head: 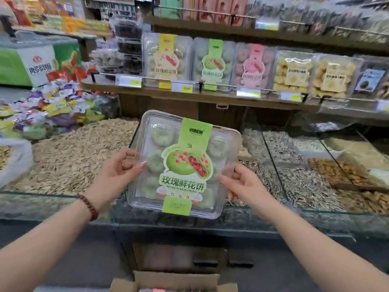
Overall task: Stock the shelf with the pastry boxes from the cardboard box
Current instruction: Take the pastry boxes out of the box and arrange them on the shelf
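Here both hands grasp one clear pastry box [183,165] with a green label: left hand [120,169] fingers clenched on its left edge, right hand [242,184] fingers on its right edge, the shelf [210,95] beyond the fingertips, the cardboard box [174,281] below.

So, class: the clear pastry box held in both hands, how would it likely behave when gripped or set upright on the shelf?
The pastry box looks thin, clear plastic, so probably smooth and slightly flexible. Both hands, left and right, pinch its edges, suggesting lightness. Stood upright, it may tip.
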`<state>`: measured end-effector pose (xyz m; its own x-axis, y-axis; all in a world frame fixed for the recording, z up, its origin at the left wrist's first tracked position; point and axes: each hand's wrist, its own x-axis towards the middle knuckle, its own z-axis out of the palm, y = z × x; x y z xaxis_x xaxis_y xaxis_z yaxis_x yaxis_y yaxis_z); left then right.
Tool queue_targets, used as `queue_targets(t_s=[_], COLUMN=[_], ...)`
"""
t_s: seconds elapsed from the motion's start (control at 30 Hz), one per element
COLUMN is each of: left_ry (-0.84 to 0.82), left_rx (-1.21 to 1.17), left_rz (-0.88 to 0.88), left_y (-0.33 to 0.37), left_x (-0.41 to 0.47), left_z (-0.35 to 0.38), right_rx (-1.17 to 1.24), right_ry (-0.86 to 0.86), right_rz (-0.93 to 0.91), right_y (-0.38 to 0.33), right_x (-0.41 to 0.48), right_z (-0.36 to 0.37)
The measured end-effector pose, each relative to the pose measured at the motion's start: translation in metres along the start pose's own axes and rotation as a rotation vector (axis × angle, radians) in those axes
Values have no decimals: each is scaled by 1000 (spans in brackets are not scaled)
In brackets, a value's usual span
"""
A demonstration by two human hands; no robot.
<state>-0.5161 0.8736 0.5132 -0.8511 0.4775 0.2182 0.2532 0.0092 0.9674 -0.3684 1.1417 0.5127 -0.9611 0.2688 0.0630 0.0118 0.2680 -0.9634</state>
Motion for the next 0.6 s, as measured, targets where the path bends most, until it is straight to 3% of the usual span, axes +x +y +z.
queue_targets(t_s=[0.23, 0.6], left_ry=[-24, 283], left_rx=[133, 379], left_rz=[212, 329], left_y=[57, 105], left_x=[121, 331], left_z=[46, 145], right_rx=[-59, -161], right_ry=[122, 259], right_rz=[-153, -388], right_y=[-44, -90], right_x=[92, 276], right_z=[-86, -228])
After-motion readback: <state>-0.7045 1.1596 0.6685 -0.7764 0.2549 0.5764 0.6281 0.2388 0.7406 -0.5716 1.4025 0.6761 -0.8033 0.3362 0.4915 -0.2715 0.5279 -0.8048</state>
